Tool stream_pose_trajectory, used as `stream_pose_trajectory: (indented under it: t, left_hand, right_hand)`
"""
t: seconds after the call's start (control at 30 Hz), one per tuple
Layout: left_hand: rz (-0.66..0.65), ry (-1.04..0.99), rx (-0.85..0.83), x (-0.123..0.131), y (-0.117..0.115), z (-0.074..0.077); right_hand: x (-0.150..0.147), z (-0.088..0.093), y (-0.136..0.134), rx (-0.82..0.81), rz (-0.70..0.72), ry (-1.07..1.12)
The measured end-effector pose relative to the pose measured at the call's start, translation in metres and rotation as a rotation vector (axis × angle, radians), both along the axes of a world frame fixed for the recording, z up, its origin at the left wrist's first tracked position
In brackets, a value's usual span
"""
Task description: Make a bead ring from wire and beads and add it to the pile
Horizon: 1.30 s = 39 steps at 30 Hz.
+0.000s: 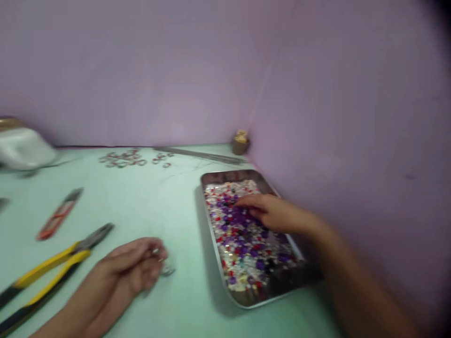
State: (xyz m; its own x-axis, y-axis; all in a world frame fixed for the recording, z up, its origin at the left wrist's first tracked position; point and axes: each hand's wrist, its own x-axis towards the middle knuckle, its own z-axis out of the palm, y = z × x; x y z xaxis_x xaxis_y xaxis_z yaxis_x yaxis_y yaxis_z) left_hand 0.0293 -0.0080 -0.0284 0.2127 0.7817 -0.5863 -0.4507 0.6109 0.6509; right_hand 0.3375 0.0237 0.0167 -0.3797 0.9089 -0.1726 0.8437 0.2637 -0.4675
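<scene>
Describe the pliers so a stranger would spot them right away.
On the pale green tabletop, go to the lower left, beside the person's left hand. There the pliers lie, handles spread, dark jaws pointing up and right. Their yellow-and-black handles set them apart from the orange-red cutter beyond.

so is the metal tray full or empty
The tray is partly full: beads cover most of its bottom, but its far side shows bare above them.

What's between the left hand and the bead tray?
In the head view, a small blurred metallic loop shows by the left hand, then green tabletop up to the bead tray.
</scene>
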Motion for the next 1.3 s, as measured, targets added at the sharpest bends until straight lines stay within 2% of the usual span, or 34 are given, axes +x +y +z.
stream_pose_trajectory:
  t: [0.1,0.3,0.57,1.3]
  left_hand:
    - [-0.108,-0.031,0.119,0.006,0.003,0.010]
    - [-0.099,-0.064,0.144,0.003,0.001,0.005]
    - [-0.132,-0.104,0.163,0.004,0.002,0.008]
    - [-0.148,-0.101,0.171,0.004,0.003,0.009]
  right_hand:
    - [0.001,-0.003,0.001,-0.034,-0.012,-0.058]
    - [-0.001,-0.004,0.003,-0.041,0.035,-0.114]
    - [-0.002,-0.006,0.002,-0.025,0.050,-0.130]
    - [-0.010,0.008,-0.003,-0.052,0.052,-0.191]
